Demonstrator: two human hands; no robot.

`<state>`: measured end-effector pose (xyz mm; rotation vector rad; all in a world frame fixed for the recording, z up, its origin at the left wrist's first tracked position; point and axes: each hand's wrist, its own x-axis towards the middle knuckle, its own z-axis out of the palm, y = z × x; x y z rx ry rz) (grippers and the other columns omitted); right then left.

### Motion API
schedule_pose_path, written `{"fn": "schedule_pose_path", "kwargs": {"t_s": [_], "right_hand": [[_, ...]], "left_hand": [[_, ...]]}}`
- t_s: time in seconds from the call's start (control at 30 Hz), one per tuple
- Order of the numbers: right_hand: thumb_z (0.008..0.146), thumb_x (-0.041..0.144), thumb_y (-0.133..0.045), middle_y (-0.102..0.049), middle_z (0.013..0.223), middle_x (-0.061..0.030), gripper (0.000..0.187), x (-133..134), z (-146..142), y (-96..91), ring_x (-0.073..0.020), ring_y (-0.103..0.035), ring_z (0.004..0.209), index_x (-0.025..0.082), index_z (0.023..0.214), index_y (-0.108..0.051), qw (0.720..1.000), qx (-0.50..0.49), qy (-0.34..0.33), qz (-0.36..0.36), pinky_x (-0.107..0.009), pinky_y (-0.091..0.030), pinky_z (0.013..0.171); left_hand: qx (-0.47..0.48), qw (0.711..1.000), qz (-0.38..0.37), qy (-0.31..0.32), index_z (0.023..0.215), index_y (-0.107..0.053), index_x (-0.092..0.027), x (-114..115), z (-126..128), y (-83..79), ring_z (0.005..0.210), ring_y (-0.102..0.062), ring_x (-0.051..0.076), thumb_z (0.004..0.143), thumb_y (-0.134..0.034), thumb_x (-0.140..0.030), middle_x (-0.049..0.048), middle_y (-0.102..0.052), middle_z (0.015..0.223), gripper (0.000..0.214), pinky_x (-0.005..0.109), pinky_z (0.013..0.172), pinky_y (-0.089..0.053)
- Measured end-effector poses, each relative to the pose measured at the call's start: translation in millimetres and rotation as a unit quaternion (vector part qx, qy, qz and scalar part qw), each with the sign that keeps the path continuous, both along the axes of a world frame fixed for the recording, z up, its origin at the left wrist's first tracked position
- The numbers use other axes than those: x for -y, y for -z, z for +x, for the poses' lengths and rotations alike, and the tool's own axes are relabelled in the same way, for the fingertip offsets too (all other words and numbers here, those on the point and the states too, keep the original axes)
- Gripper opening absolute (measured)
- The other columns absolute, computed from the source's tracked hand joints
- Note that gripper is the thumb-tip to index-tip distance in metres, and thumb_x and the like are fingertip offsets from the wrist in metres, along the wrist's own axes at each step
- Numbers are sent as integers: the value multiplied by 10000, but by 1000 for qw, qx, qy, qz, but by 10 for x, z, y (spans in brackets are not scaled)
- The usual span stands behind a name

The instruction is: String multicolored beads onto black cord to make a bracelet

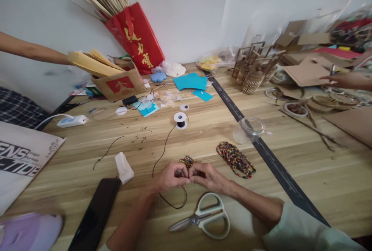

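Observation:
My left hand [173,175] and my right hand [207,177] meet fingertip to fingertip, both in a closed pinch. What lies between the fingers is too small to make out. A small cluster of multicoloured beads [187,161] shows just beyond the fingertips. Black cord [164,150] runs from a white spool [180,120] down past my left hand and loops below it. Right of my hands lie coiled strands of multicoloured beads [235,160]. Scissors with pale handles [213,216] rest on the table below, blades pointing left and slightly parted.
A black phone [94,214] and folded white paper [124,168] lie at left. A clear plastic jar [248,130] stands right of the spool. Baskets [252,76], cardboard and a red bag [135,37] line the back. Other people's arms [35,49] reach in from both sides.

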<state>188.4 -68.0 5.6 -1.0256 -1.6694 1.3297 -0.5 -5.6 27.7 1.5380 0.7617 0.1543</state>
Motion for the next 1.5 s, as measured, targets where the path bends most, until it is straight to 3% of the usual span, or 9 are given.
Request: {"fn": "schedule_pose_path", "kwargs": {"t_s": [0.17, 0.33, 0.53, 0.77, 0.93, 1.2, 1.3, 1.4, 1.5], "right_hand": [[867, 190, -554, -566, 728, 0, 89, 26, 10, 5, -116, -498, 658, 154, 801, -601, 995, 71, -12, 64, -214, -391, 617], [839, 116, -551, -545, 724, 4, 65, 46, -2, 43, -108, -489, 630, 156, 803, -587, 990, 100, -4, 97, -201, -384, 594], [845, 132, -543, -519, 693, 8, 70, 38, -2, 13, -110, -481, 615, 156, 785, -572, 990, 95, 2, 102, -206, -384, 576], [854, 146, -551, -534, 707, 4, 68, 23, 8, 22, -107, -493, 629, 156, 789, -569, 995, 77, 3, 61, -203, -390, 581], [843, 144, -566, -542, 705, 2, 68, 17, 10, 41, -113, -503, 640, 156, 776, -569, 994, 86, 8, 64, -206, -395, 591], [870, 140, -527, -541, 724, -11, 91, 35, -36, 25, -117, -492, 637, 164, 784, -546, 984, 112, -4, 139, -211, -391, 589], [890, 141, -496, -529, 713, -9, 108, 40, -56, 23, -119, -476, 619, 172, 791, -527, 975, 133, -17, 175, -216, -383, 579], [900, 137, -480, -534, 735, -15, 100, 47, -57, 38, -127, -489, 642, 180, 815, -510, 969, 151, -23, 195, -223, -400, 603], [909, 126, -466, -557, 787, -32, 93, 56, -43, 53, -140, -528, 712, 187, 849, -503, 966, 154, -22, 208, -233, -431, 658]], "left_hand": [[-104, 985, 133, 43, 701, -612, -151, 26, -15, -125, 542, -454, 94, 699, -609, -164, -41, -523, 578, 15, 197, 513, -332], [-186, 958, 217, 32, 752, -624, -178, 152, -111, -186, 620, -521, 143, 752, -581, -198, -5, -592, 668, 48, 231, 569, -365], [-217, 919, 325, -46, 998, -571, -198, 467, -286, -82, 927, -576, 232, 808, -569, -253, 71, -612, 1027, 198, 341, 813, -440], [-251, 870, 424, -30, 800, -585, -178, 812, -440, 49, 869, -551, 260, 763, -607, -198, 71, -607, 877, 47, 377, 758, -468], [-242, 835, 495, 2, 729, -583, -172, 715, -589, 68, 766, -542, 213, 841, -452, -90, 50, -594, 754, 192, 341, 727, -466], [-330, 769, 546, -38, 739, -592, -169, 400, -684, -69, 850, -532, 244, 863, -416, -92, 73, -603, 808, 229, 387, 806, -434], [-287, 798, 525, -68, 823, -608, -163, 329, -491, -170, 894, -537, 238, 867, -416, -109, 79, -615, 885, 204, 380, 820, -435], [-158, 873, 455, -76, 884, -615, -176, 285, -250, -200, 875, -572, 183, 830, -430, -81, 53, -629, 915, 215, 296, 798, -462], [-117, 927, 350, -75, 903, -637, -176, 259, -74, -150, 746, -592, 155, 751, -464, -40, 33, -656, 822, 267, 247, 700, -466]]}}
